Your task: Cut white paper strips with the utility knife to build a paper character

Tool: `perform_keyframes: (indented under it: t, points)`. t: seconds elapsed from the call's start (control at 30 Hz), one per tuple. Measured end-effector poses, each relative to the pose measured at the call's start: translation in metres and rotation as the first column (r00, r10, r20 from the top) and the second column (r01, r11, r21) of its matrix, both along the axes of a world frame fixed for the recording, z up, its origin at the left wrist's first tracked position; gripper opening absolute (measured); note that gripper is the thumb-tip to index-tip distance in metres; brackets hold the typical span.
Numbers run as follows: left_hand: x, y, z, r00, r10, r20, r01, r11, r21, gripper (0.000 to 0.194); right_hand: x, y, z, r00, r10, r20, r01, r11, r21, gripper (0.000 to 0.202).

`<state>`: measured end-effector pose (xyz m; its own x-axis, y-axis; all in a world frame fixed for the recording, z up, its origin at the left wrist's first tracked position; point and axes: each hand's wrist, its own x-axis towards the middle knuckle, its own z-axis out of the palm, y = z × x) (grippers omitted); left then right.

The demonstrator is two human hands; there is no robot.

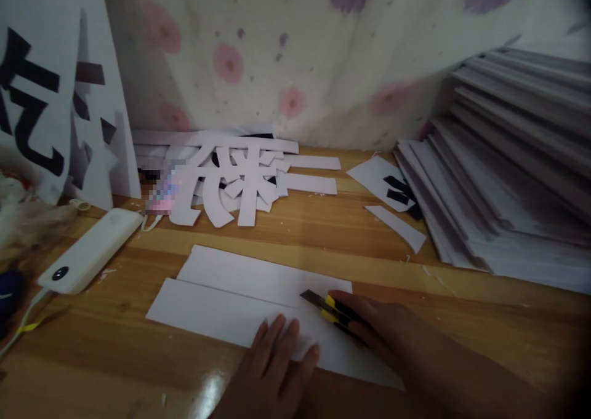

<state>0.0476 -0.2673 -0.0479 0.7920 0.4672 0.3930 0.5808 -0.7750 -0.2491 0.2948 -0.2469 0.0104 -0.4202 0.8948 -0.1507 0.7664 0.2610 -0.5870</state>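
Observation:
A white board (207, 305) lies on the wooden table in front of me, with a long lengthwise cut or edge separating its far strip (249, 271). My left hand (277, 363) rests on the near part, fingers stretched out and slightly spread. A black and yellow utility knife (339, 311) is in the grip of my right hand (383, 323). Its blade points left, over the board close to the right end of the dividing line. Whether the blade tip touches the board I cannot tell.
Cut-out white characters (249, 185) lie at the back. A tall stack of boards (503, 179) stands right, near a curved offcut (397, 227). On the left are a white power bank (92, 253) with a cable and upright boards with cut shapes (95, 142). A flowered curtain (300, 56) hangs behind.

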Motion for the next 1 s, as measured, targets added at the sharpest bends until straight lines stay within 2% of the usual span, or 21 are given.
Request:
perform_keyframes:
  t: [0.1,0.17,0.23,0.33,0.43,0.6,0.83,0.93,1.0]
  points:
    - [0.006,-0.004,-0.006,1.0,0.024,-0.018,-0.023,0.998,0.057,0.051,-0.005,0.004,0.017,0.991,0.111,0.077,-0.111,0.994,-0.009,0.038]
    - [0.013,-0.008,-0.012,0.998,0.057,-0.022,-0.055,0.994,0.093,0.057,-0.009,0.01,0.019,0.969,0.207,0.137,-0.207,0.978,-0.014,0.043]
    - [0.021,-0.013,-0.021,0.995,0.099,0.014,-0.1,0.989,0.11,0.061,-0.015,0.016,0.012,0.938,0.263,0.226,-0.273,0.962,0.012,0.052]
    - [0.03,-0.02,-0.033,0.975,0.186,0.121,-0.196,0.978,0.075,0.067,-0.024,0.023,-0.005,0.889,0.283,0.36,-0.336,0.937,0.094,0.063]
    - [0.028,-0.024,-0.04,0.974,0.208,0.091,-0.211,0.977,0.02,0.069,-0.03,0.026,-0.016,0.852,0.302,0.428,-0.4,0.903,0.158,0.071]
    - [0.017,-0.023,-0.041,0.99,0.139,0.006,-0.14,0.99,0.024,0.067,-0.033,0.025,-0.012,0.831,0.309,0.463,-0.436,0.878,0.197,0.07]
    - [0.025,-0.025,-0.037,0.985,0.167,0.053,-0.167,0.986,-0.001,0.061,-0.037,0.028,0.0,0.788,0.358,0.5,-0.49,0.857,0.159,0.07]
    - [0.03,-0.026,-0.035,0.972,0.213,0.095,-0.211,0.977,-0.033,0.064,-0.035,0.025,0.011,0.776,0.383,0.502,-0.523,0.836,0.17,0.065]
    - [0.033,-0.027,-0.033,0.962,0.246,0.122,-0.24,0.969,-0.059,0.067,-0.032,0.022,0.023,0.779,0.357,0.514,-0.518,0.83,0.208,0.06]
